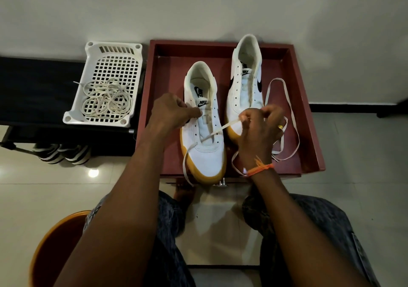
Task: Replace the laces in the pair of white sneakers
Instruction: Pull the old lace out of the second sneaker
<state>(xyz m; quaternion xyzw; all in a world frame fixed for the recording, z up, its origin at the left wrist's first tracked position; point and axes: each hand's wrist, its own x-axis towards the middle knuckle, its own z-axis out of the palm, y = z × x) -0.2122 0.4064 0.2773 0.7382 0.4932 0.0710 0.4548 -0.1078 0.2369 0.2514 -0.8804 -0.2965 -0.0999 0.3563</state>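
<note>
White leather and gum-yellow soles, that's the pair, both sitting in a dark red wooden tray out in front of the seated person. From the head camera, looking down: the near sneaker lies left of centre in the tray, toe pointing towards the person, and the far sneaker stands just to its right and further back, its eyelets bare.

Left hand is on the near sneaker now, fingers curled, pinching at the upper edge beside the tongue. Right hand is curled too, fingertips pinching the end of a flat white lace and holding it taut. That lace runs across the lowest eyelets of the near sneaker; its other end hangs off the left side of the toe and over the tray's near edge.

Further right in the tray, a second white lace lies in loose loops beside the far sneaker, partly hidden behind the right hand. An orange thread band circles the right wrist, and a ring shows on one finger.

Off to the left, a white plastic basket sits on a dark shelf, with a tangle of cream laces heaped inside it. Pale tiled floor all round, and the rim of an orange stool shows near left.
</note>
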